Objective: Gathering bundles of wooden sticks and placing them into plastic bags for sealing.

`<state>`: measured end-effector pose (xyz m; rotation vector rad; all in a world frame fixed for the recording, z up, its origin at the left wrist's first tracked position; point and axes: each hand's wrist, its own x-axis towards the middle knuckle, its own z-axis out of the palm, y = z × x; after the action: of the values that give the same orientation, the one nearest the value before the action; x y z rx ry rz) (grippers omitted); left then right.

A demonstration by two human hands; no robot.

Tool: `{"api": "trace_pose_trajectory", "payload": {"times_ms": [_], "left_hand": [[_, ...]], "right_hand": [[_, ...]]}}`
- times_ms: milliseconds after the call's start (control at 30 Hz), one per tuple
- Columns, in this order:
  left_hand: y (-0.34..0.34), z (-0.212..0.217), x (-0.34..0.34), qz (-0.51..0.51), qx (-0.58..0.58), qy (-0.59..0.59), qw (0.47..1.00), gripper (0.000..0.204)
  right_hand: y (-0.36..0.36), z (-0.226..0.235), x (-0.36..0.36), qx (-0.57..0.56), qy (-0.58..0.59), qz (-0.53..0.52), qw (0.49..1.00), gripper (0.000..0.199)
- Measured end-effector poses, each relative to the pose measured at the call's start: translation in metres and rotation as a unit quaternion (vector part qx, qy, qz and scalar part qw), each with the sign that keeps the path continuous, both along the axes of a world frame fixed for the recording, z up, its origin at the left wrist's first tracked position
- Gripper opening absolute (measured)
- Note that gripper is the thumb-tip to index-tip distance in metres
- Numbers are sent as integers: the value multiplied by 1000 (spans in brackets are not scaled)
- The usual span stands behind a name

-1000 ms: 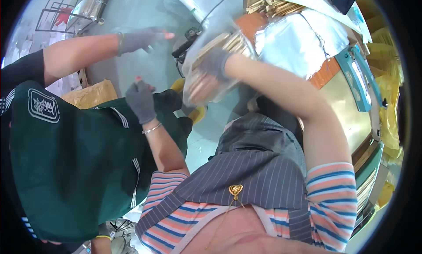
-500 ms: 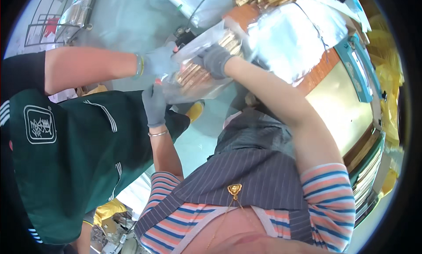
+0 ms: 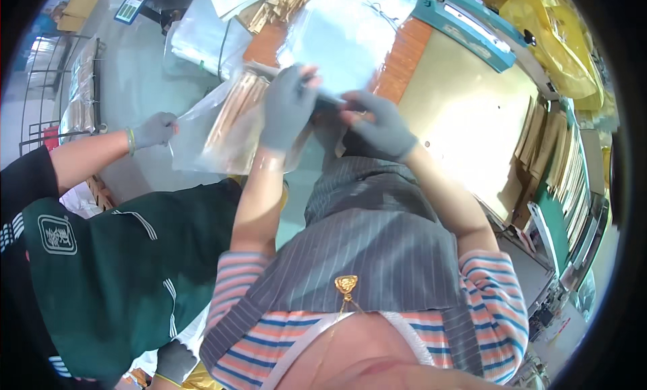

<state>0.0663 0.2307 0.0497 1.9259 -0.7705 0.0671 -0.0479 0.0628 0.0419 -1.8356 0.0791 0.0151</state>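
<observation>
My left hand (image 3: 288, 113), in a grey glove, is at the middle, with its fingers curled. Facing it from the right, my right hand (image 3: 384, 126), gloved too, has its fingers bent in. A small dark, blurred thing (image 3: 329, 101) lies between the fingertips of both hands; its kind cannot be made out. Just left of my left hand is a clear plastic bag (image 3: 192, 144) holding a bundle of flat brown sticks (image 3: 232, 117). Part of the bag is hidden behind my left forearm. A co-worker's gloved hand (image 3: 156, 129) is at the bag's left corner.
A stack of clear plastic bags (image 3: 344, 39) lies on the table (image 3: 472, 120) ahead. Beyond it to the right is a teal bag sealer (image 3: 465, 26). More brown sticks (image 3: 280, 9) lie at the back. The co-worker's green apron (image 3: 135, 255) fills the left; a wire rack (image 3: 40, 100) stands behind.
My hands have left the bag of sticks and come together to its right. The co-worker's hand has moved left with the bag's corner. The whole view has swung to the right.
</observation>
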Motion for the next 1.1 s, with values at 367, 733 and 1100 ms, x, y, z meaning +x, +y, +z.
{"api": "trace_pose_trajectory", "payload": {"times_ms": [367, 733, 1100], "left_hand": [[-104, -17, 41, -234, -9, 216, 948, 23], [-186, 35, -126, -304, -225, 667, 642, 34], [-243, 47, -91, -329, -121, 314, 882, 36]], "right_hand": [[-112, -31, -180, 92, -1, -361, 928, 31], [-195, -30, -162, 29, -35, -458, 888, 13], [-306, 22, -190, -246, 141, -489, 825, 99]]}}
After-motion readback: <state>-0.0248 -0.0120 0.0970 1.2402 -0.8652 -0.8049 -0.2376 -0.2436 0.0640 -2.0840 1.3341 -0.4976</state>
